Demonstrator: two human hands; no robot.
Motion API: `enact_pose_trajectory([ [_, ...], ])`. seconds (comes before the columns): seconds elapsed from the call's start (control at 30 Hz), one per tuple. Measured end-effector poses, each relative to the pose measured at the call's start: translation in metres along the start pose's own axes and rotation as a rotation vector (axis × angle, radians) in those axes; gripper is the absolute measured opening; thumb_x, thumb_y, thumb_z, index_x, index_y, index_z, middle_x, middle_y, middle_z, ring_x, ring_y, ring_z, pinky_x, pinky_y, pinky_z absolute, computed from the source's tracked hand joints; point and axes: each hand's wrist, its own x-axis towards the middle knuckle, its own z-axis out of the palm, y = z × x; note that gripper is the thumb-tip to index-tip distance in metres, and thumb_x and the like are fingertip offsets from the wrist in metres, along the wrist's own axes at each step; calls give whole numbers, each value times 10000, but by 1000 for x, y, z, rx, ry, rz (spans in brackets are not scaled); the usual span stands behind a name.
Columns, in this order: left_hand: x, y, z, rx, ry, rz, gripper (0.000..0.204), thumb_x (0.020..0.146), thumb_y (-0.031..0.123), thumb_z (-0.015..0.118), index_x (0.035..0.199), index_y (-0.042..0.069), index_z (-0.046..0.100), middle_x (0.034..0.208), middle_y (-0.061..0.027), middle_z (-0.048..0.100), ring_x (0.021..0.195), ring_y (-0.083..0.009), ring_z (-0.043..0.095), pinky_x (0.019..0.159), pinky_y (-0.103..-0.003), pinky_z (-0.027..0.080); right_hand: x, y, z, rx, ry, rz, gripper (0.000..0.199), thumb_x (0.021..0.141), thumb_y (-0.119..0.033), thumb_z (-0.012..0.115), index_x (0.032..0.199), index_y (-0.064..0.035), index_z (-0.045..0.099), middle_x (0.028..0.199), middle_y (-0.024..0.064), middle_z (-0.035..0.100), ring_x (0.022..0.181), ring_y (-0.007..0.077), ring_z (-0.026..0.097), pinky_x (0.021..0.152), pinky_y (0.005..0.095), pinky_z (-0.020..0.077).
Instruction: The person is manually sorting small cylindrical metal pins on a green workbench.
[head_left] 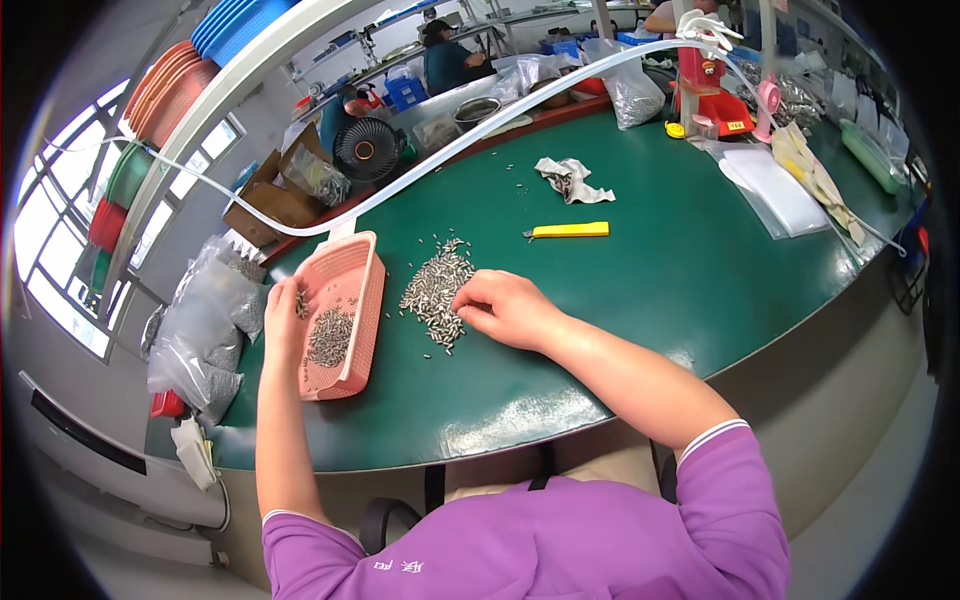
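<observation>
A loose pile of small silvery metal pins [432,296] lies on the green table, left of centre. At the pile's right edge is my right hand [508,308], its fingers curled toward the thumb among the pins; what sits between the fingertips is hidden. My left hand [284,312] reaches over the left rim of a pink plastic basket [365,330]. Its fingers are bent together, with a few pins showing at the fingertips. Inside the basket, more pins [331,338] are heaped toward the near end.
Beyond the pile lie a yellow utility knife [568,230] and a crumpled dirty cloth [574,182]. Filled plastic bags [207,330] crowd the table's left end. A black fan [367,150] stands behind the basket. A white tube [450,145] arches across the view. Clear bags [770,190] lie at right.
</observation>
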Motion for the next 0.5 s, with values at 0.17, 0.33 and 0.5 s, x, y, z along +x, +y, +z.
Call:
enact_pose_trajectory([
  [0.17, -14, -5, -21, 771, -186, -123, 448, 948, 331, 414, 1141, -36, 583, 1161, -125, 594, 1104, -211, 524, 984, -296, 353, 2, 3, -5, -50, 29, -20, 92, 818, -169, 621, 882, -108, 645, 866, 63, 603, 838, 249, 592, 725, 363, 485],
  [0.33, -51, 4, 12, 925, -201, 6, 514, 969, 397, 412, 1217, -39, 527, 1219, -184, 563, 1194, -273, 491, 1016, -323, 337, 0, 3, -8, -48, 25, 42, 103, 806, -173, 603, 863, -94, 638, 872, 81, 620, 868, 273, 594, 747, 386, 484],
  [0.5, -85, -6, 27, 1117, -334, 315, 474, 852, 257, 601, 1233, -3, 493, 1330, -214, 432, 1237, -358, 422, 1037, -398, 337, 1, 7, -3, -68, 8, -8, 90, 822, -164, 626, 895, -111, 633, 863, 58, 599, 823, 242, 595, 717, 350, 486],
])
